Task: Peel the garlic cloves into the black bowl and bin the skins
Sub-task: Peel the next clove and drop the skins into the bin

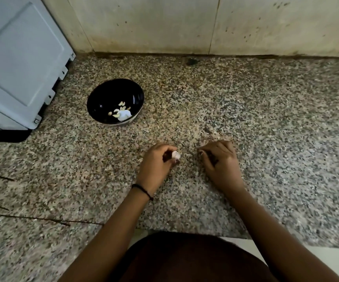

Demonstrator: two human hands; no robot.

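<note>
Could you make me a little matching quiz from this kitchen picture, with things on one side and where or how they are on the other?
1. black bowl
2. garlic
3. right hand
4. pale blue appliance

a. far left, by the wall
b. gripped by the left hand
c. contains peeled cloves
d. just right of the garlic, fingers curled

Pairs: 1-c, 2-b, 3-d, 4-a

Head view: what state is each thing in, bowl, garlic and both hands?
black bowl: upright on the counter, holds a few peeled cloves and a white piece.
garlic: pinched in the left hand, skin apparently on.
left hand: fingers curled round the garlic.
right hand: fingers curled, tips down at the counter; any hold is hidden.
</note>
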